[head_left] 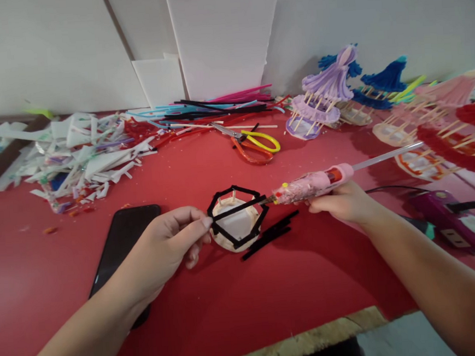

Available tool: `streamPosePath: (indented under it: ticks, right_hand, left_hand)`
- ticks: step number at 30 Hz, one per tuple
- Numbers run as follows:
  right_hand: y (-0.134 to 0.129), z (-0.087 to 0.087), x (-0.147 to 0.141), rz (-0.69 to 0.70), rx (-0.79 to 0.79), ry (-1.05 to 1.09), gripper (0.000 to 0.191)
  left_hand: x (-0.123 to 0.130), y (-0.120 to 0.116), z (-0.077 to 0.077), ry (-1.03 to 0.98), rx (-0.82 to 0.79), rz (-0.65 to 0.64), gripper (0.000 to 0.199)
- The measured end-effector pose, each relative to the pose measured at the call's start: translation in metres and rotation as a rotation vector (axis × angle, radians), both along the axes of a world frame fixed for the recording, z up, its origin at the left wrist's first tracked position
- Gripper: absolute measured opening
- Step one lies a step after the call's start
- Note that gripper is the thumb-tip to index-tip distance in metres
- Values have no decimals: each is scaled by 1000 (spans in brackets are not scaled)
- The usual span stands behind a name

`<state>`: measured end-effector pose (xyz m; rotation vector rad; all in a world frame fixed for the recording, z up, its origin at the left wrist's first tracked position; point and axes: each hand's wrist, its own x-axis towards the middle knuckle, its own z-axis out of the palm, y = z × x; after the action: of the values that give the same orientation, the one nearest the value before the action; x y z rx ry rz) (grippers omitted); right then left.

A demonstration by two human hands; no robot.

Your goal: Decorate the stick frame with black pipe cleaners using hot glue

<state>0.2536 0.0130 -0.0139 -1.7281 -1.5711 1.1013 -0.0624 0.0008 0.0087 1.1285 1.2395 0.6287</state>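
Note:
Pinched between the thumb and fingers of my left hand [180, 234] is one end of a black pipe cleaner [240, 208]. It stretches right, across a small craft frame [246, 237] with a pale round base, short sticks and a black many-sided rim. My right hand [338, 200] is closed around a pink hot glue gun [308, 186], and a clear glue stick [387, 156] sticks out of its back. The gun's nozzle meets or nearly meets the strip's right end. Just right of the frame lie a few cut black pipe cleaner pieces [269, 236].
A black phone [123, 242] lies under my left forearm. Behind are scissors [246, 141], coloured pipe cleaners [215, 108] and a scrap heap [91, 151]. Finished small carousel-like crafts [314, 106] stand back right, near a purple power strip [454, 218] with cords.

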Motion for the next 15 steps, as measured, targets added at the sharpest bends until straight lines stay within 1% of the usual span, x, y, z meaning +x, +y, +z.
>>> streamPosePath:
  ticks: [4, 8, 15]
  right_hand:
    - [-1, 0, 1, 7, -9, 8, 17]
    - [-1, 1, 1, 32, -31, 7, 18]
    - [0, 16, 2, 159, -47, -18, 9]
  left_hand:
    - [0, -1, 0, -2, -1, -1, 24]
    - [1, 0, 1, -10, 6, -1, 24]
    - [1, 1, 1, 2, -1, 5, 24]
